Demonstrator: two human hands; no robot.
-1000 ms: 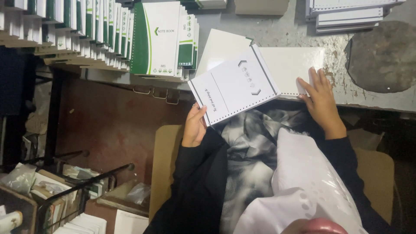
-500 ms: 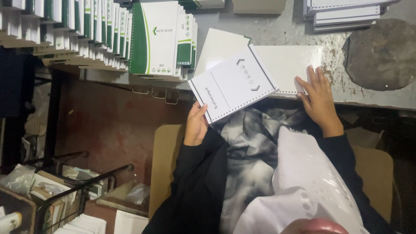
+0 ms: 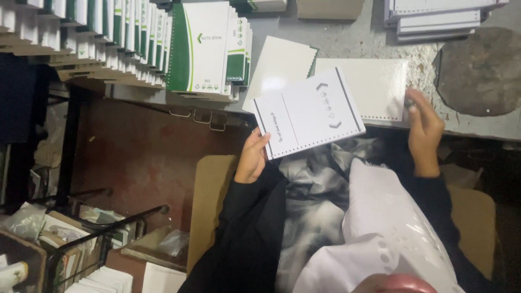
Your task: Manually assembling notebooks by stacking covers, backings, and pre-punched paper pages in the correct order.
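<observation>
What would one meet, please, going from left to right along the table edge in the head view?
Row of standing notebooks → green-and-white notebook stack → left hand → white punched sheet held in it → right hand → round grey slab.

A white punched sheet [image 3: 308, 113] with grey markings lies against cream-white card [image 3: 374, 87] on a speckled grey table [image 3: 353, 38] — beside it, green-and-white notebooks [image 3: 203, 49]. Below them: black sleeves [image 3: 249, 228], a grey-and-white mottled garment [image 3: 315, 195] and a rust-red floor [image 3: 146, 157].
</observation>
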